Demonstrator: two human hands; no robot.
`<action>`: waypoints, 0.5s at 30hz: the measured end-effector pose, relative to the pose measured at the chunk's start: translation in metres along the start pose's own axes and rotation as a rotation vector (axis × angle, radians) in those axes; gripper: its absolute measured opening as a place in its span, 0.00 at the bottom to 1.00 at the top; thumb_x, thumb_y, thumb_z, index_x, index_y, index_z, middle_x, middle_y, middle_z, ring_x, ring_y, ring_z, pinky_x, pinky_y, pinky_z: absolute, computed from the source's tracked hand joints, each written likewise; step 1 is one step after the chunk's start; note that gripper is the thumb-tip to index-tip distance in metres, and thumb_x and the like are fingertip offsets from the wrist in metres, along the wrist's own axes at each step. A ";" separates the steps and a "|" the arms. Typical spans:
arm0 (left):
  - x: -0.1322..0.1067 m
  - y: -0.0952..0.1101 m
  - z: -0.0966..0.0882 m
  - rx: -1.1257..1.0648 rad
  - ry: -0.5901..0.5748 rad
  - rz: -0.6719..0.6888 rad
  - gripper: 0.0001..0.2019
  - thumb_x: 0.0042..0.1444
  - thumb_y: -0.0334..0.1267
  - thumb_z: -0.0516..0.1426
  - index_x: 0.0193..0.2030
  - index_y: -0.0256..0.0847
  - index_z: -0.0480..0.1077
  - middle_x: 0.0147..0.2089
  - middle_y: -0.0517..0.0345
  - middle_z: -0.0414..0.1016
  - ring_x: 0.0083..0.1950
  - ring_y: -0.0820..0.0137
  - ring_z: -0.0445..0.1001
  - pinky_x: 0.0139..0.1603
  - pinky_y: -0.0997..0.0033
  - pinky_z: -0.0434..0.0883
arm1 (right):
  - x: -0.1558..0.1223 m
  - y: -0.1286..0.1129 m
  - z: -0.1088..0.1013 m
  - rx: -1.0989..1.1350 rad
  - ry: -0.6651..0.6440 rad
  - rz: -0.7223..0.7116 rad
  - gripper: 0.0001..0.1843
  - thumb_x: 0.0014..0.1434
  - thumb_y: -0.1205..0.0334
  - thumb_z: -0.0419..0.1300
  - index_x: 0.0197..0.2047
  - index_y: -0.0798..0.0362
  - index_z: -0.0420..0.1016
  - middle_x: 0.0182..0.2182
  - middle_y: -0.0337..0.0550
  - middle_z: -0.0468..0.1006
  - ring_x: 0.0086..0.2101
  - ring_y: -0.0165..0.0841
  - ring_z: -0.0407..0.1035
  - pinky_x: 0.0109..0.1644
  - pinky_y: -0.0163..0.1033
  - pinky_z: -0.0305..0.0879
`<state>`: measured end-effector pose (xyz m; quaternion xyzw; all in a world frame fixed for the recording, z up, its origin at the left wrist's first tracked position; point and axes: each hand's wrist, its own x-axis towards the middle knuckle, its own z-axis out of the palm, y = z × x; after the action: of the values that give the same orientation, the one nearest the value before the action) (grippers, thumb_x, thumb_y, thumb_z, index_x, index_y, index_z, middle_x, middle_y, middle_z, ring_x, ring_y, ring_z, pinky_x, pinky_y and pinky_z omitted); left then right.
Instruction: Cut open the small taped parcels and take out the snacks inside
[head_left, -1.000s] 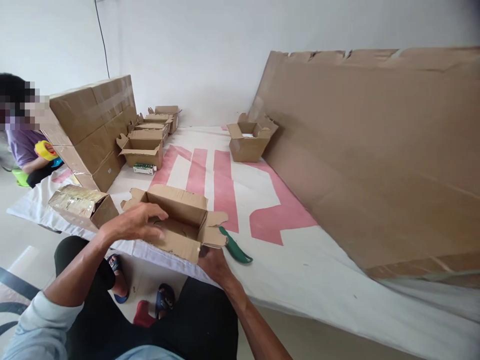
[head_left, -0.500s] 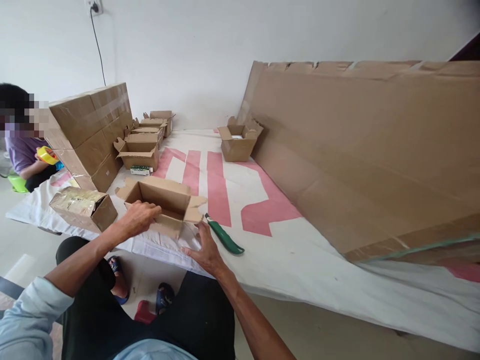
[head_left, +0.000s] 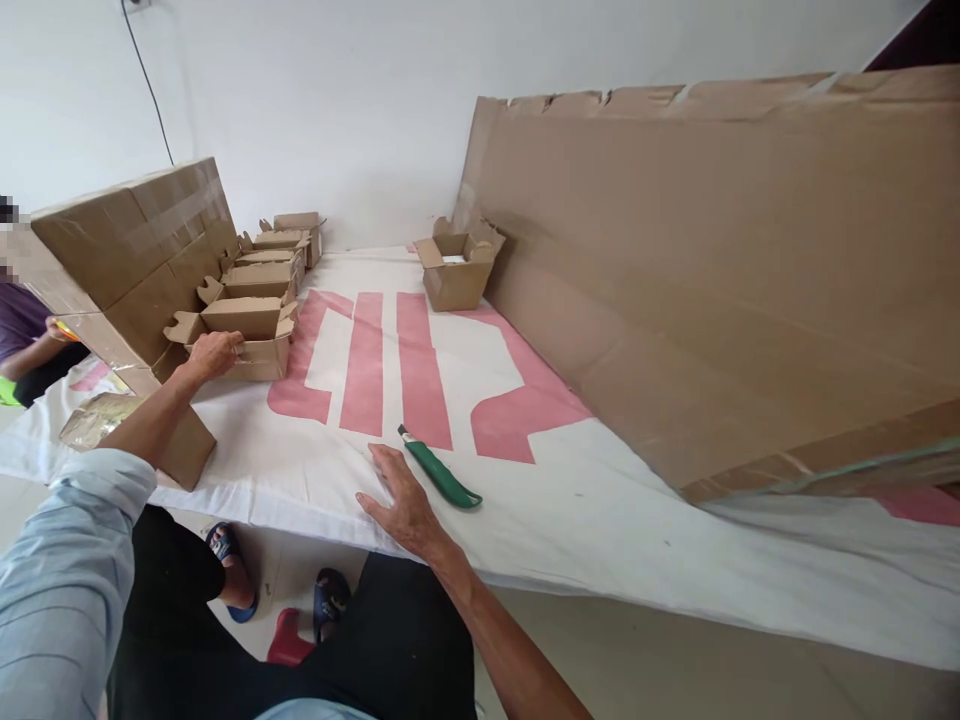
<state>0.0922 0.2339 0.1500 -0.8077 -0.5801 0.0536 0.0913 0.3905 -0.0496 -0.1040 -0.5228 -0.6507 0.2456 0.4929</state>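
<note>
My left hand (head_left: 212, 355) reaches far out to the left, fingers curled on the near wall of a small open cardboard box (head_left: 251, 335). That box stands on the white cloth with red markings (head_left: 600, 500), at the front of a row of similar boxes. My right hand (head_left: 401, 500) lies flat on the cloth near its front edge, fingers spread and holding nothing. A green utility knife (head_left: 439, 477) lies just right of its fingertips, not touched.
Several small open boxes (head_left: 262, 258) line up behind the held one, beside a stack of large taped cartons (head_left: 120, 250). Another open box (head_left: 454, 270) stands at the back. Big cardboard sheets (head_left: 712, 280) lean along the right. A tape-wrapped box (head_left: 127, 430) sits near left. Another person's arm (head_left: 30, 345) shows far left.
My left hand has carried the small open box from in front of me out to the left, to the front of the row. My right hand left the box and lies flat by the knife.
</note>
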 end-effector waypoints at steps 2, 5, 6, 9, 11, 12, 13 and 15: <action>0.011 -0.003 0.003 0.000 -0.017 -0.027 0.14 0.65 0.31 0.62 0.56 0.41 0.83 0.55 0.40 0.89 0.60 0.43 0.85 0.57 0.53 0.75 | 0.000 -0.003 -0.001 0.008 0.004 0.012 0.40 0.67 0.56 0.69 0.81 0.43 0.70 0.73 0.56 0.75 0.72 0.54 0.72 0.73 0.65 0.79; 0.020 -0.004 0.004 -0.006 -0.022 -0.046 0.11 0.67 0.32 0.64 0.55 0.38 0.82 0.54 0.42 0.88 0.60 0.48 0.83 0.59 0.57 0.73 | 0.001 -0.005 -0.003 0.021 0.009 0.030 0.39 0.67 0.56 0.69 0.80 0.42 0.72 0.71 0.56 0.76 0.70 0.53 0.75 0.73 0.64 0.79; 0.021 -0.003 0.004 -0.011 -0.021 -0.049 0.11 0.68 0.33 0.65 0.56 0.37 0.81 0.54 0.44 0.88 0.60 0.50 0.82 0.60 0.59 0.73 | 0.001 -0.006 -0.003 0.025 0.008 0.035 0.39 0.67 0.56 0.69 0.80 0.42 0.72 0.72 0.56 0.76 0.69 0.53 0.75 0.73 0.64 0.79; 0.020 0.001 0.002 -0.027 -0.022 -0.053 0.10 0.73 0.37 0.64 0.56 0.33 0.79 0.52 0.46 0.86 0.60 0.55 0.80 0.62 0.61 0.71 | 0.001 -0.007 -0.004 0.036 0.000 0.041 0.39 0.68 0.55 0.69 0.80 0.44 0.71 0.73 0.57 0.76 0.70 0.53 0.74 0.73 0.63 0.79; 0.017 0.005 0.000 -0.038 -0.023 -0.053 0.09 0.74 0.35 0.63 0.55 0.32 0.78 0.51 0.46 0.85 0.61 0.55 0.79 0.65 0.59 0.70 | 0.002 -0.008 -0.004 0.037 0.002 0.040 0.37 0.68 0.55 0.69 0.79 0.45 0.72 0.72 0.57 0.76 0.70 0.53 0.74 0.73 0.62 0.79; 0.015 0.007 -0.001 -0.043 -0.022 -0.053 0.08 0.74 0.34 0.63 0.54 0.31 0.78 0.51 0.46 0.84 0.61 0.55 0.78 0.67 0.57 0.70 | 0.002 -0.008 -0.004 0.035 0.006 0.036 0.36 0.69 0.55 0.68 0.78 0.45 0.73 0.72 0.56 0.76 0.70 0.52 0.74 0.73 0.61 0.79; 0.013 0.009 -0.002 -0.047 -0.021 -0.054 0.08 0.73 0.34 0.64 0.54 0.31 0.78 0.51 0.46 0.84 0.62 0.54 0.78 0.68 0.55 0.70 | 0.003 -0.008 -0.004 0.031 0.010 0.031 0.35 0.69 0.55 0.68 0.77 0.46 0.75 0.71 0.56 0.77 0.70 0.52 0.75 0.72 0.60 0.80; 0.007 0.012 -0.004 -0.052 -0.012 -0.060 0.12 0.70 0.36 0.67 0.55 0.31 0.78 0.53 0.44 0.83 0.64 0.52 0.77 0.70 0.51 0.69 | 0.004 -0.008 -0.005 0.017 0.018 0.010 0.32 0.70 0.55 0.67 0.75 0.47 0.77 0.70 0.56 0.78 0.69 0.51 0.75 0.71 0.58 0.81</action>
<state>0.1064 0.2367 0.1520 -0.7915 -0.6059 0.0407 0.0685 0.3914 -0.0500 -0.0938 -0.5240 -0.6416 0.2488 0.5019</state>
